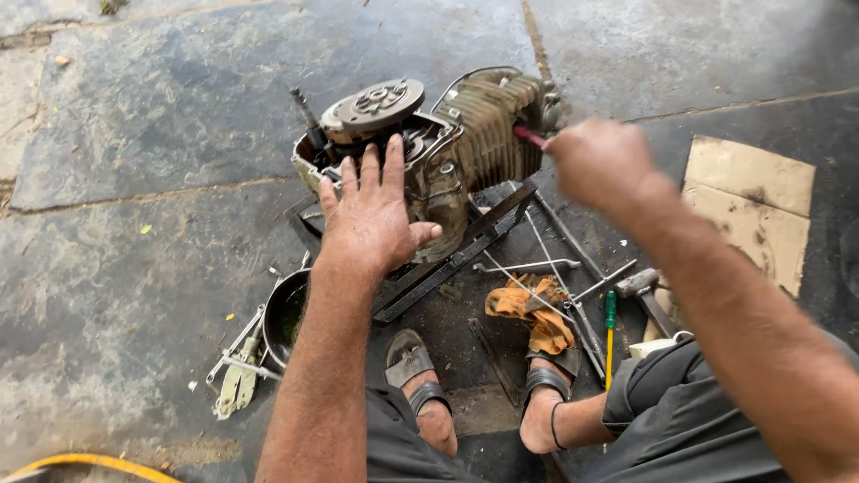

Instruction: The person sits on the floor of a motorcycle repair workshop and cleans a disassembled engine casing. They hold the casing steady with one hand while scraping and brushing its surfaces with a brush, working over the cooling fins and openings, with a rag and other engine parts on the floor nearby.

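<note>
On a grimy stone floor (134,134), the engine (429,152) sits on a metal stand (447,259), left hand (371,210) spread flat steadying it, right hand (599,161) fisted around a red-handled tool (530,136) that might slip off the greasy cylinder fins.

Engine (447,143) on stand (447,255), pan (284,313) left — rag (528,309), hammer (640,284) right.

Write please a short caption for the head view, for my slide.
Left hand rests on a small engine on a stone floor; right hand holds a red-handled tool at its finned cylinder.
</note>
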